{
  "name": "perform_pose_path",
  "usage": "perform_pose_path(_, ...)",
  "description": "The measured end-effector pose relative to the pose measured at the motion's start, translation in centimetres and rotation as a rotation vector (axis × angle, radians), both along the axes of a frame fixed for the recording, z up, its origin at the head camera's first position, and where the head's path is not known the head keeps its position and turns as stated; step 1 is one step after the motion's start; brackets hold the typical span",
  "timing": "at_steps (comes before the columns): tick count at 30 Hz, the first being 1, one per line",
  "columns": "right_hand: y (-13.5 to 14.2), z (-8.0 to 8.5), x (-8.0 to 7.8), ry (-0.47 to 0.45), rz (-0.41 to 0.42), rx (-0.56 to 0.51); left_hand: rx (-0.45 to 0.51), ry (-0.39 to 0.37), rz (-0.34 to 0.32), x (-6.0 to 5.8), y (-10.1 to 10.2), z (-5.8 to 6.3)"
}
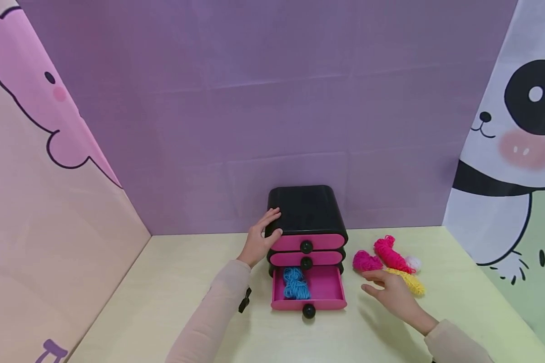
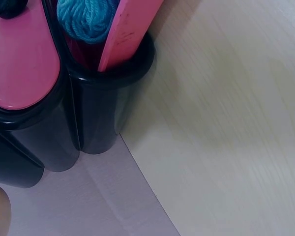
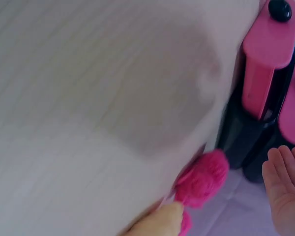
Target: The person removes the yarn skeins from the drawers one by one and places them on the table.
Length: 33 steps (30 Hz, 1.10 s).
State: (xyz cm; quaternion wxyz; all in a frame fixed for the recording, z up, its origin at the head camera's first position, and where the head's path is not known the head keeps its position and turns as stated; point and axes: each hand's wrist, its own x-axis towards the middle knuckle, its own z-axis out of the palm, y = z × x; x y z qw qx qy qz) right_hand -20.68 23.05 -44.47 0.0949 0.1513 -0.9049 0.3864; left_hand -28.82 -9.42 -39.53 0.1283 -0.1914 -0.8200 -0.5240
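Note:
A small black cabinet (image 1: 306,206) with pink drawers stands against the back wall. Its bottom drawer (image 1: 324,282) is pulled out, and a blue yarn bundle (image 1: 295,283) lies in its left part. My left hand (image 1: 259,242) rests on the cabinet's upper left edge, fingers spread over the top. To the right of the drawer, my right hand (image 1: 395,297) hovers over the table with relaxed fingers and holds nothing. Nearest to it are a magenta yarn ball (image 1: 367,261) and a yellow yarn bundle (image 1: 411,282), partly hidden by the hand.
Behind those lie a pink-red yarn bundle (image 1: 390,254) and a small white ball (image 1: 413,263). Black round knobs (image 1: 309,311) stick out from the drawer fronts. A purple backdrop (image 1: 277,101) and printed side panels (image 1: 504,212) border the pale table (image 1: 177,297).

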Motion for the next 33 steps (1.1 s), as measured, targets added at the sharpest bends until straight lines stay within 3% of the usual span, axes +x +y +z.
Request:
perform_pose_path(7, -3.8, 0.0, 0.1, -0.065, 0.043, -0.045, -0.014, -0.03, 0.002, 0.2, 0.0, 0.3)
perform_pose_path(15, -7.7, -0.3, -0.5, -0.091, 0.07, -0.035, 0.02, -0.019, -0.056, 2.3, 0.3, 2.8)
perform_pose_path(18, -8.9, -0.8, -0.7, -0.073, 0.091, -0.01, 0.019, -0.017, -0.047, 1.9, 0.3, 2.4)
perform_pose_path(24, -10.6, -1.6, -1.1, -0.046, 0.128, -0.018, 0.008, -0.015, -0.012, 0.3, 0.1, 0.2)
perform_pose_path(33, -12.4, -2.0, -1.8, -0.104, 0.149, 0.022, 0.011, 0.01, -0.005, 0.0, -0.1, 0.1)
